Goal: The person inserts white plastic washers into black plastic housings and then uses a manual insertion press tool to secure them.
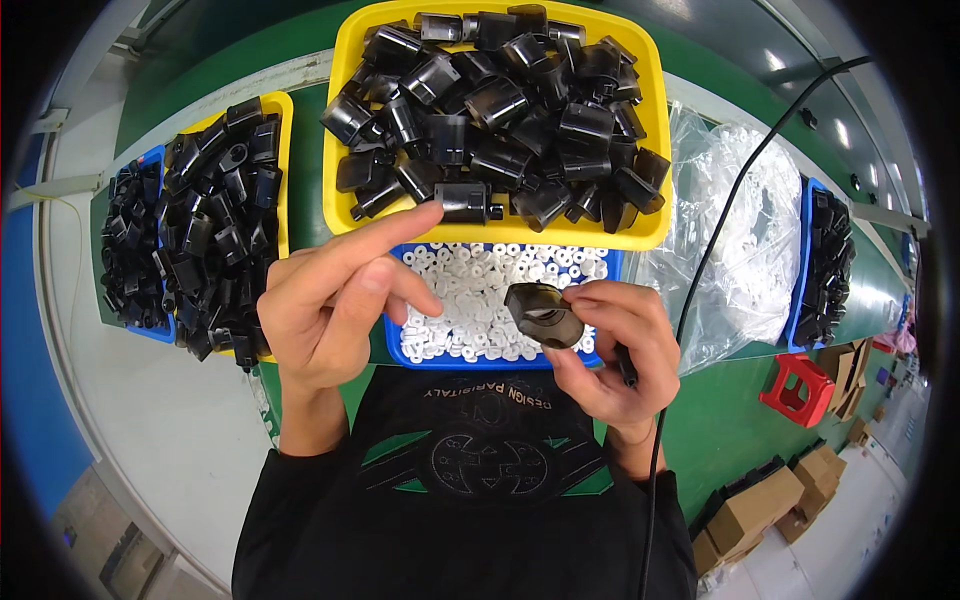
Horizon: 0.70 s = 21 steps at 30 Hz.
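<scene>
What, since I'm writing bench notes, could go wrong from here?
The dark part pinched by the right hand might slip among the white rings. Black parts heaped in the yellow tray could spill over its rim. The black cable, which appears to cross the right sleeve, might snag.

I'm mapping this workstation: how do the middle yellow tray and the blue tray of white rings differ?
The yellow tray looks larger than the blue tray. The yellow tray holds black parts, the blue tray small white rings. The yellow tray sits farther forward than the blue tray. Both are well filled.
</scene>
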Each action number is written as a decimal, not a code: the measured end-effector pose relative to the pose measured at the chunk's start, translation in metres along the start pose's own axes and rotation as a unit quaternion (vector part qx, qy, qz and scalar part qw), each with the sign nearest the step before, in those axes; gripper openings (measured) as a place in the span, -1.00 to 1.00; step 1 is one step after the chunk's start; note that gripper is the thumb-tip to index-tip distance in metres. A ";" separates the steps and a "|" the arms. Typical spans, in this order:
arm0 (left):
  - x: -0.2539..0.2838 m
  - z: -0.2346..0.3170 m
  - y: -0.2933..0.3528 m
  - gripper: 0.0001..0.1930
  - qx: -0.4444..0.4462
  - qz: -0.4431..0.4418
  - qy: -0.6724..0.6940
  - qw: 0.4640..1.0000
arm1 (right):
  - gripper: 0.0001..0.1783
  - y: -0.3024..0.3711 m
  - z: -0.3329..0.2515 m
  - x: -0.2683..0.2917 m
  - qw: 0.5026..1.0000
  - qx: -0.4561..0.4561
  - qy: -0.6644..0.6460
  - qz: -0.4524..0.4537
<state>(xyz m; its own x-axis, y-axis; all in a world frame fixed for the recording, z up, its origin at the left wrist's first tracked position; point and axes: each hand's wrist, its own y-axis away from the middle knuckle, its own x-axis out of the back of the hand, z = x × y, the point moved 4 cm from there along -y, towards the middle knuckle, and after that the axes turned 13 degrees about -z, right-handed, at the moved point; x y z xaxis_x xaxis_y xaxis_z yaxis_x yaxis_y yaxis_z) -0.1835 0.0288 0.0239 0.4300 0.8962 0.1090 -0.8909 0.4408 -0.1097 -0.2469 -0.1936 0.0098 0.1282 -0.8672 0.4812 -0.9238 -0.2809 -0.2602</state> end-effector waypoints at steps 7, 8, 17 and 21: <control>-0.008 -0.013 -0.004 -0.83 -0.064 -0.037 -0.136 0.988 | -0.55 0.000 -0.006 0.001 1.000 0.009 -0.010 -0.009; -0.010 -0.015 -0.005 -0.86 -0.081 -0.033 -0.138 0.987 | -0.56 0.000 -0.008 0.002 1.000 0.008 -0.009 -0.011; -0.011 -0.027 0.000 -0.86 -0.032 0.008 -0.084 0.996 | -0.55 0.003 -0.001 0.004 0.999 0.027 -0.019 0.004; -0.012 -0.036 0.003 -0.82 -0.031 0.010 -0.038 0.999 | -0.55 0.001 -0.003 0.007 0.999 0.036 -0.013 -0.004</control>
<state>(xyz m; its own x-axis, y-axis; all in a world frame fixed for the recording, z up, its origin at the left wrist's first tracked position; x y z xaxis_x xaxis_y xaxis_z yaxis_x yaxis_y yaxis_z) -0.1861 0.0211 -0.0137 0.3976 0.8995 0.1812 -0.8875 0.4271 -0.1729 -0.2484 -0.1986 0.0148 0.1463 -0.8751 0.4613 -0.8946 -0.3161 -0.3159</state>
